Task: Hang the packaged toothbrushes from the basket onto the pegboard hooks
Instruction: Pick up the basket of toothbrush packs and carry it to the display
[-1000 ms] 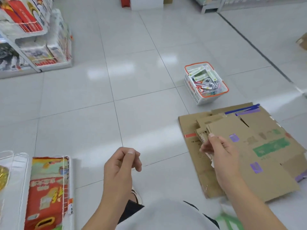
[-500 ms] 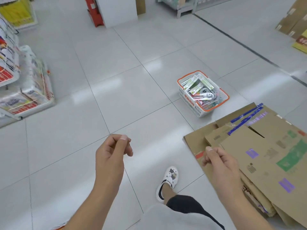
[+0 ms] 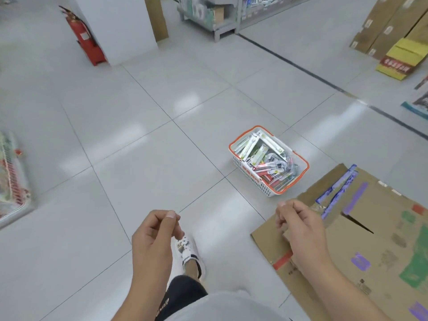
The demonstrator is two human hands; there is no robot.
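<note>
- Head view: we see a white basket (image 3: 259, 181) with an orange rim and orange handles standing on the pale tiled floor (image 3: 143, 158), ahead of us and a little to the right.
- Packaged toothbrushes (image 3: 266, 159) fill the basket in a loose heap; green-and-white packs lie toward its far end, red and clear ones toward its near end. We cannot tell how many there are.
- Just beside the basket, on its near right, flattened cardboard boxes (image 3: 361, 246) lie on the floor with purple tape and green print on them.
- Our left hand (image 3: 154, 235) is curled, thumb against the fingertips, grasping nothing that we can see, above a white shoe (image 3: 187, 253).
- Our right hand (image 3: 298, 225) is curled the same way over the near corner of the cardboard; whether it pinches anything, we cannot tell.
- Both hands are well apart from the basket.
- Farther off, a red fire extinguisher (image 3: 86, 40) leans by a white pillar (image 3: 120, 24).
</note>
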